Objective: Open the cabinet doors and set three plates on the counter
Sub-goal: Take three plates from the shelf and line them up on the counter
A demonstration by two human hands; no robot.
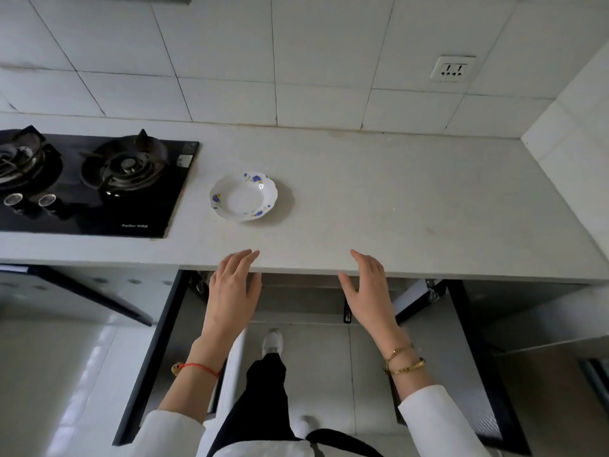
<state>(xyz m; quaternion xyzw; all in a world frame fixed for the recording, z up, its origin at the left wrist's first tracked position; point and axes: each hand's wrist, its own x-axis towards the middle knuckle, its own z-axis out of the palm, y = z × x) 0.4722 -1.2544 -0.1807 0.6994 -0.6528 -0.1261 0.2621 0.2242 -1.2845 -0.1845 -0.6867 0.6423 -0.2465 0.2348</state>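
Note:
One white plate [243, 196] with blue flowers on its scalloped rim lies on the pale counter [395, 199], just right of the hob. Below the counter both cabinet doors stand swung out: the left door [155, 351] and the right door [461, 357], dark-edged. My left hand [230, 291] and my right hand [365, 288] hover at the counter's front edge, above the open cabinet, fingers spread and holding nothing. The cabinet's inside is hidden under the counter's edge.
A black two-burner gas hob [89, 183] is set into the counter at the left. A wall socket [453, 68] sits on the tiled wall at the back right. A side wall [573, 133] bounds the counter on the right. My legs and white shoe [273, 341] stand between the doors.

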